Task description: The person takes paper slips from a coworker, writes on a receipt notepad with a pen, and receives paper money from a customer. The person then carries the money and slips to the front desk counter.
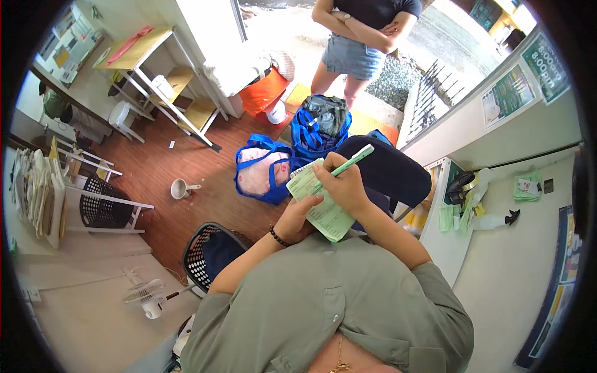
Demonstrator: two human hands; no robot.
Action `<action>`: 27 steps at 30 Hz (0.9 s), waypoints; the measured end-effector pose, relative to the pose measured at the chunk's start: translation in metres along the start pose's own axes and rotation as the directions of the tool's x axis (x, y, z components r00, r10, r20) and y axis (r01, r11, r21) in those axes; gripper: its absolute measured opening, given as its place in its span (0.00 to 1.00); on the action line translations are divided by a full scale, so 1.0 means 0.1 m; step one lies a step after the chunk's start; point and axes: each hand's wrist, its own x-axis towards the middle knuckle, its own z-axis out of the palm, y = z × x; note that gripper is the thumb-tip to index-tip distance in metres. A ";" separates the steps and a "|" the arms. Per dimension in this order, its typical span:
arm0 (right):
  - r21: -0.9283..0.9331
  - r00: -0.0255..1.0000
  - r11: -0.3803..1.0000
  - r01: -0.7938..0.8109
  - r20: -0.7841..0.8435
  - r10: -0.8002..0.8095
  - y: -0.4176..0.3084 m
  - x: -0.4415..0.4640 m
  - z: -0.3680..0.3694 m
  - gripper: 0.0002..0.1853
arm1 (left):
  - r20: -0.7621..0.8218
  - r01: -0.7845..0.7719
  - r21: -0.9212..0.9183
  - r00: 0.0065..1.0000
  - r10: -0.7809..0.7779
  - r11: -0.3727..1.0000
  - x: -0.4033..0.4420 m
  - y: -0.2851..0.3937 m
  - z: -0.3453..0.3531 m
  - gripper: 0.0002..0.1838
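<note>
A green paper pad (333, 219) with printed and written lines is held in front of my chest. My left hand (296, 219) supports it from the left side, thumb on top, the other fingers hidden beneath. On the pad's upper right my right hand (341, 189) is closed around a light green pen (353, 159), which slants up to the right. The pen's tip is hidden by the hand. Just past the pad sit a blue bag with a pinkish-white bundle (256, 171) and a blue bag of dark clothes (321, 122).
A person (367, 37) stands at the doorway with arms crossed. A dark chair (388, 171) is at the right, beside a white counter (449, 248). A black basket (202, 252), a white dipper (180, 189) and a fan (146, 295) are at the left.
</note>
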 end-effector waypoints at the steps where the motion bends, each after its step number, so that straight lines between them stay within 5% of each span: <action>1: 0.070 0.998 0.995 -0.068 0.019 0.067 -0.01 0.02 -0.02 0.14 | -0.026 -0.001 0.048 1.000 0.002 0.999 0.01 -0.01 -0.02 0.22; 3: 0.203 0.978 0.957 -0.206 0.070 0.196 -0.07 0.06 -0.06 0.15 | -0.056 0.000 0.098 0.998 0.005 0.995 0.01 -0.01 -0.04 0.22; 9: -0.065 0.996 0.994 0.084 -0.033 -0.086 -0.01 0.02 -0.03 0.17 | -0.071 0.004 0.093 0.998 0.002 0.996 -0.03 0.01 -0.03 0.23; 27: -0.117 0.986 0.981 0.157 -0.030 -0.161 0.02 0.00 -0.01 0.16 | -0.059 -0.011 0.109 0.998 0.017 0.994 -0.02 0.03 -0.02 0.24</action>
